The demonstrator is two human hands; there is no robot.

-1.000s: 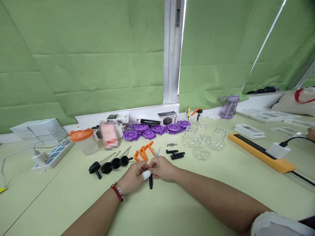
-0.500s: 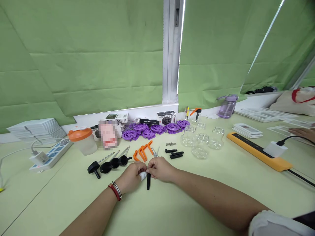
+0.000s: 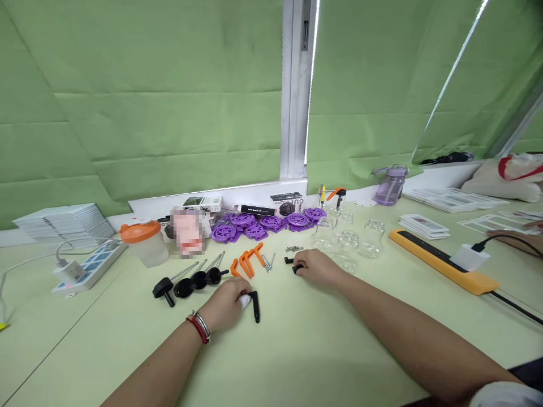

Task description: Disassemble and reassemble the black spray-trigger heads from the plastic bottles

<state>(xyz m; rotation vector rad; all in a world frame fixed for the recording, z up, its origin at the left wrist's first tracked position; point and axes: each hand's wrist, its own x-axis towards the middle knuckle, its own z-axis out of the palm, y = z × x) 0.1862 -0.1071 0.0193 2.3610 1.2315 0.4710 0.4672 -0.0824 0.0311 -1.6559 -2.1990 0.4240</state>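
Observation:
My left hand [image 3: 229, 302], with a white wrap on one finger, is closed in a pinch on the top end of a black L-shaped plastic tube [image 3: 256, 310]. Its long part points down toward me, just above or on the table; I cannot tell which. My right hand [image 3: 318, 267] reaches to the small group of similar black tubes, its fingertips closed on one black tube [image 3: 297, 269]. Another black tube [image 3: 289, 260] lies just left of those fingers. Small metal springs [image 3: 294, 249] lie behind. Metal screws or pins [image 3: 268, 262] and orange trigger levers [image 3: 245, 264] lie between my hands.
Black round caps with thin metal stems [image 3: 199, 280] lie left. Purple wheel-like parts [image 3: 254, 230] and boxes [image 3: 288, 204] line the back. Clear bottles [image 3: 370, 247] stand right, beside an orange power strip [image 3: 441, 263]. An orange-lidded cup [image 3: 148, 249] stands left; another person's hand [image 3: 515, 240] is far right.
My right hand has left the tube at my left hand and moved right and away from me to the other black tubes. My left hand stays in place, still pinching its tube.

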